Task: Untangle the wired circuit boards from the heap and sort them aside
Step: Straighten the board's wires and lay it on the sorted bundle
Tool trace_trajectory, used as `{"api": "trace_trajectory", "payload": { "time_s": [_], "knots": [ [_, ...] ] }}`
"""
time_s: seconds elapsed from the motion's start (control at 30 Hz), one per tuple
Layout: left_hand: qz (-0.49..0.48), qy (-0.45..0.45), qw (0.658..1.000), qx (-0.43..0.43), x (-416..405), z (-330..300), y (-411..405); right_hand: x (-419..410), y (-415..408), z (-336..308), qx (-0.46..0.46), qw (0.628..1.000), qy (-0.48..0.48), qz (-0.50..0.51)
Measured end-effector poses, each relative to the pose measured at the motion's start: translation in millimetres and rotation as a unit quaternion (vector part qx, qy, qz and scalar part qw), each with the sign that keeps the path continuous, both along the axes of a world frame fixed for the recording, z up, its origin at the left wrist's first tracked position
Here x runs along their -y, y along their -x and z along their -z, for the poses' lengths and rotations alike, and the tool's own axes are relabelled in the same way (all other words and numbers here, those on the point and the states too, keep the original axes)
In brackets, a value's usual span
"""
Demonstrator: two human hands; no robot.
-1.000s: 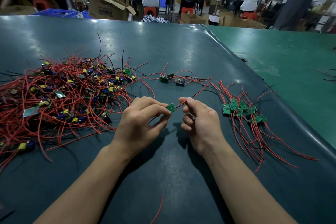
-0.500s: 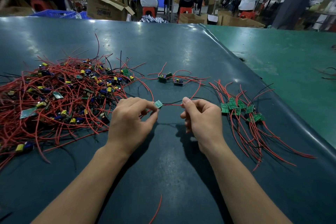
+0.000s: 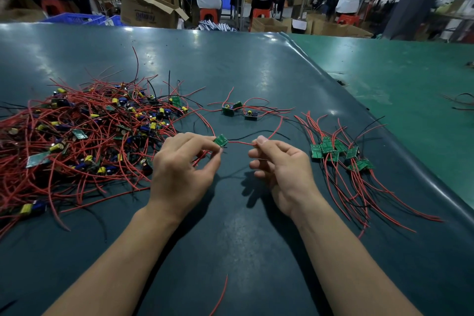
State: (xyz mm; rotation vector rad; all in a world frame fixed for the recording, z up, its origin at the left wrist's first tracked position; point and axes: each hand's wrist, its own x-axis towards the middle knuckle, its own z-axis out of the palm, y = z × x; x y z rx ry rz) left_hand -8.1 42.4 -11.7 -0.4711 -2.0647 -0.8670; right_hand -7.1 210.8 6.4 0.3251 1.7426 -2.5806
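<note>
head view: hands are further apart than half a second ago; more red wire (image 3: 242,143) shows stretched between them. left hand (image 3: 183,172) pinches a small green circuit board (image 3: 220,140) at its fingertips, just right of the heap (image 3: 84,133). right hand (image 3: 280,169) pinches the wire, other fingers curled. board is flat, rectangular, tilted, with red and black leads. sorted boards (image 3: 338,152) lie well right of the heap on the dark mat (image 3: 243,238); three loose boards (image 3: 238,110) lie between.
</note>
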Motion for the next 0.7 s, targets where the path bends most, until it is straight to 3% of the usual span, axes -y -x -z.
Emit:
{"api": "trace_trajectory", "payload": {
  "time_s": [0.13, 0.27, 0.5, 0.7],
  "knots": [
    [0.029, 0.006, 1.000, -0.002, -1.4, 0.0, -1.4, 0.8, -3.6, -2.0, 0.037, 0.994, 0.049, -0.092],
    [0.072, 0.015, 0.997, 0.019, -1.2, -0.1, -2.1, 3.1, -5.2, -1.6, -0.002, 0.991, 0.063, -0.119],
    [0.121, -0.006, 0.992, 0.027, -4.2, -2.7, -3.9, 2.4, -4.1, 0.9, -0.033, 0.997, 0.011, -0.069],
    [0.105, -0.021, 0.994, 0.021, -6.4, -2.7, -4.3, -15.4, 5.6, 0.1, -0.020, 0.999, -0.011, 0.048]
  ]
}}
